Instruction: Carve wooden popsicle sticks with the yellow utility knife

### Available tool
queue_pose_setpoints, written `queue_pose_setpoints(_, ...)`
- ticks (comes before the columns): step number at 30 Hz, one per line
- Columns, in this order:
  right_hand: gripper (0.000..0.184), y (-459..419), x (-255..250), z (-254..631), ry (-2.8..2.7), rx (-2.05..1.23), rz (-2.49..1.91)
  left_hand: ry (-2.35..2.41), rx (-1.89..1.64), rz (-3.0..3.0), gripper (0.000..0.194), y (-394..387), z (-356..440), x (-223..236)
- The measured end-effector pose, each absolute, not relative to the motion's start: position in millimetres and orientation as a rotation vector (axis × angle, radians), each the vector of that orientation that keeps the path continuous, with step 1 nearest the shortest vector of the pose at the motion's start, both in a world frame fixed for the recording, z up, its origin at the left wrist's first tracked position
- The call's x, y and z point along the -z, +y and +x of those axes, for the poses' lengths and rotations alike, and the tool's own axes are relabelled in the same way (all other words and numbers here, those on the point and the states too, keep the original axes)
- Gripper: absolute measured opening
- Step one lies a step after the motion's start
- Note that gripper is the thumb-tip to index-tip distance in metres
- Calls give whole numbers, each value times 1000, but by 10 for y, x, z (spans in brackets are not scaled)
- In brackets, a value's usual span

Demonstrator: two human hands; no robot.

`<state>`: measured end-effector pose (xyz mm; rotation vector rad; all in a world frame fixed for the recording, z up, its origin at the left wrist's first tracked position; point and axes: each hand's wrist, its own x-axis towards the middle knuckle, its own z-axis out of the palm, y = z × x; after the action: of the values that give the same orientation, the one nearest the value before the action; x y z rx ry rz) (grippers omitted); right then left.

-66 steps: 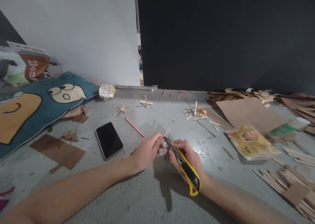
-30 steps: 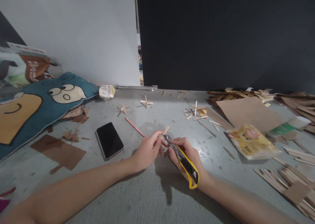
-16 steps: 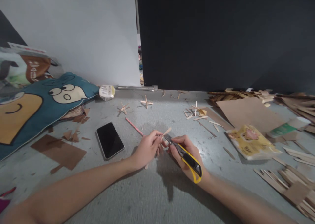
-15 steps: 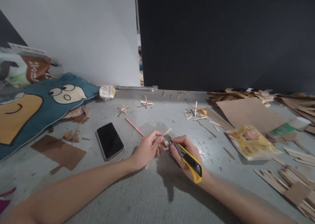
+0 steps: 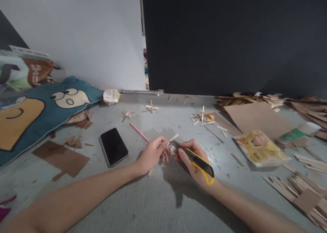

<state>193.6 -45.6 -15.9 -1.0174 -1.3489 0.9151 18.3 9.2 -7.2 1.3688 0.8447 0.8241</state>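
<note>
My left hand [image 5: 152, 154] is closed around a thin wooden stick [image 5: 173, 137], whose pale tip pokes out past the fingers toward the upper right. My right hand [image 5: 193, 161] grips a yellow and black utility knife [image 5: 196, 158], its front end lying against the stick just beside my left fingers. Both hands hover low over the grey floor [image 5: 153, 199] in the middle of the view.
A black phone [image 5: 113, 146] and a pink pencil [image 5: 139, 132] lie left of my hands. A blue cartoon cushion [image 5: 38, 106] and brown card scraps [image 5: 61, 158] are at the left. Cardboard sheets [image 5: 258, 118], a yellow packet [image 5: 262, 148] and piles of wooden sticks [image 5: 298, 188] fill the right.
The knife's handle has swung outward and flatter to the right while its front end stays at the stick. My left hand has barely moved.
</note>
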Motion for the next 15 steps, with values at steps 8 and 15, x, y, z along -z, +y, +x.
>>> queue_pose_setpoints(8, 35, -476, 151, 1932, -1365, -926, -1021, 866, -801, 1366, 50, 111, 166, 45)
queue_pose_setpoints(15, 34, -471, 171, 1939, -1359, -973, -1004, 868, -785, 1354, 49, 128, 157, 62)
